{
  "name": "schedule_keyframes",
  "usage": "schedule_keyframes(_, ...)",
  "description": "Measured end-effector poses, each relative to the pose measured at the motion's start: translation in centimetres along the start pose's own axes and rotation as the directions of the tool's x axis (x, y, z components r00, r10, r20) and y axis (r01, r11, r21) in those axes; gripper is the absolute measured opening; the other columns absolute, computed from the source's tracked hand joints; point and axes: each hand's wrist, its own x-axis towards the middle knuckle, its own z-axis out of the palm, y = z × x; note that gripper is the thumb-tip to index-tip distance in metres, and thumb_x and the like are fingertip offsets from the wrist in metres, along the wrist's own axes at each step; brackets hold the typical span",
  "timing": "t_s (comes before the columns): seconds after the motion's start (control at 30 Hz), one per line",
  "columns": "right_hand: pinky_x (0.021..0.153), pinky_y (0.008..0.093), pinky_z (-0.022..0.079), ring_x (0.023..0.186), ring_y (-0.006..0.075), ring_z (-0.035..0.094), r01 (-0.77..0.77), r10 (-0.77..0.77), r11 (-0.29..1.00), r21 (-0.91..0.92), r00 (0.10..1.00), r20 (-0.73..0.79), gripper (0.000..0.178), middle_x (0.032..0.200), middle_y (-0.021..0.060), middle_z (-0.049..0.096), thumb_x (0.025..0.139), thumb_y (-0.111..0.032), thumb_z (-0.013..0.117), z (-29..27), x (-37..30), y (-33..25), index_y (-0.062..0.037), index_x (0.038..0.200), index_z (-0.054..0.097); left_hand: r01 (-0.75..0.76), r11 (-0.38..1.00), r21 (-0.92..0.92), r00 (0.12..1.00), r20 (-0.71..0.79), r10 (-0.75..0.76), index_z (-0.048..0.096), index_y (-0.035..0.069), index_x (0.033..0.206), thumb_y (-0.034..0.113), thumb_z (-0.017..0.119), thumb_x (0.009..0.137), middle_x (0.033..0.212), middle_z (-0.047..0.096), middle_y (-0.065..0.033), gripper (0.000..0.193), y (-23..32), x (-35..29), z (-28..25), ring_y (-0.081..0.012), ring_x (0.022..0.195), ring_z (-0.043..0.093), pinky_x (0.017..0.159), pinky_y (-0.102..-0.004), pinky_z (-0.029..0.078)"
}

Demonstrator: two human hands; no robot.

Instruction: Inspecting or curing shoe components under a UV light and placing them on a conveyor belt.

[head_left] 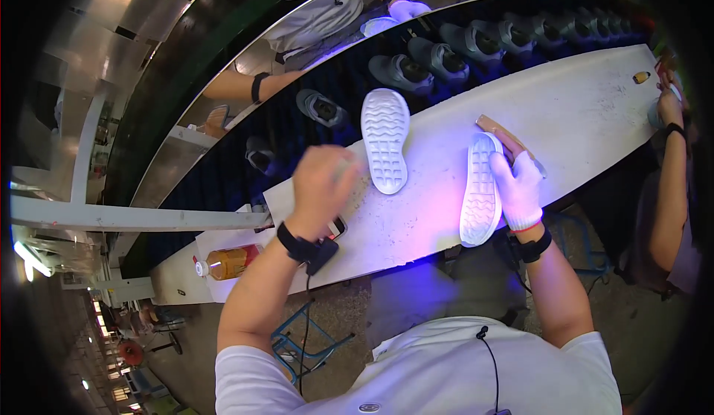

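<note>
My right hand [518, 192], in a white glove, grips a white shoe sole [480, 205] by its right edge, thumb over the tread. The sole stands nearly lengthwise near the table's front edge. Behind that hand lies a flat wooden strip [491, 126], partly hidden by the glove. My left hand [321, 186] is bare and smeared by motion, its fingers bent. Just right of it, another white shoe sole [386, 143] lies tread up, its toe end reaching over the table's far edge.
The white table [573, 110] runs along a dark conveyor with a row of grey shoes [446, 59]. A bottle of orange-brown liquid [227, 263] and a phone [338, 227] lie at the left. A co-worker's arm [669, 184] is at the right; another person works across the conveyor.
</note>
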Motion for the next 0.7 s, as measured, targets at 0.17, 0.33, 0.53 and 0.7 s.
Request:
schedule_keyframes(0.17,0.103,0.0361,0.055,0.117,0.0234,0.069,0.135,-0.124,0.978,-0.157,0.989,0.074,0.056,0.13,0.0189,0.07,0.089,-0.009,0.073,-1.4,-0.4,-1.0,0.0056,0.142,0.061,0.287,0.696,0.658,0.955,-0.143,-0.259,0.079,0.008,0.11,0.048,0.073,0.091,0.116,0.075,-0.0237,0.044,-16.0,3.1,-1.7,-0.0396,0.107,0.072,0.094,-0.0509,0.055)
schedule_keyframes(0.33,0.104,0.0354,0.054,0.117,0.0229,0.069,0.123,-0.117,0.991,-0.051,0.988,0.106,0.058,0.13,0.0182,0.072,0.086,-0.01,0.074,-0.2,-0.3,-1.2,0.0047,0.141,0.063,0.738,0.336,0.585,0.46,-0.073,-0.885,0.07,-0.003,0.12,0.062,0.068,0.088,0.137,0.066,-0.0272,0.072,-38.2,-8.7,-4.2,-0.0411,0.12,0.069,0.104,-0.0492,0.054)
schedule_keyframes(0.53,0.101,0.0361,0.052,0.113,0.0263,0.071,0.344,-0.331,0.901,-0.266,0.939,0.091,0.045,0.139,0.017,0.07,0.086,-0.012,0.076,-0.9,0.0,0.5,-0.0015,0.129,0.073,0.798,0.505,0.329,0.536,-0.005,-0.844,0.056,0.0,0.131,0.032,0.088,0.081,0.13,0.071,-0.0222,0.067,-31.7,-4.3,1.7,-0.0373,0.118,0.07,0.1,-0.0459,0.055)
schedule_keyframes(0.7,0.107,0.0407,0.049,0.127,0.0324,0.066,0.41,-0.37,0.862,-0.298,0.911,0.184,0.035,0.143,0.0158,0.068,0.083,-0.011,0.077,-0.3,-0.8,-1.6,-0.0029,0.118,0.077,0.427,0.849,-0.311,0.864,0.419,-0.281,0.051,0.006,0.141,0.004,0.086,0.082,0.131,0.066,-0.0097,0.069,-2.5,1.6,-6.4,-0.0195,0.12,0.063,0.102,-0.0348,0.052)
